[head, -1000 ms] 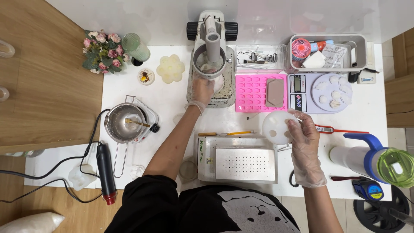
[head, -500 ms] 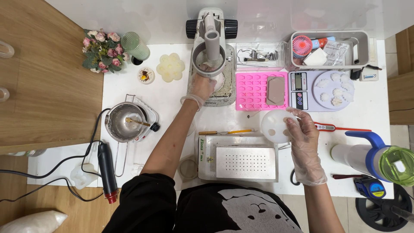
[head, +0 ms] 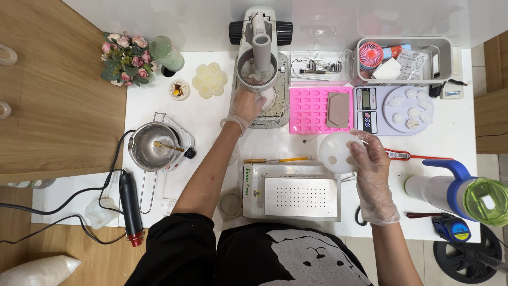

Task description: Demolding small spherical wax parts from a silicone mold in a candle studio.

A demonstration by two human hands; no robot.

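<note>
My gloved left hand point(head: 247, 106) reaches to the base of a grey press machine point(head: 258, 58) and grips a pale round piece under its ring. My gloved right hand point(head: 368, 159) holds the edge of a white round mold point(head: 334, 152) with holes, just above the table. A pink silicone mold point(head: 313, 108) with a brown slab on it lies between the machine and a digital scale point(head: 370, 108). A lilac plate point(head: 406, 108) with white lumps rests on the scale.
A metal perforated tray point(head: 292, 197) sits at the front. A pot on a small hot plate point(head: 153, 145) and a heat gun point(head: 130, 206) lie left. Flowers point(head: 123, 58), a flower-shaped mold point(head: 209, 80), a grey bin point(head: 405, 58), a blue-green jug point(head: 460, 193) and a red thermometer point(head: 407, 155) stand around.
My right hand with the white round mold has shifted slightly up and left. The left hand stays at the machine base.
</note>
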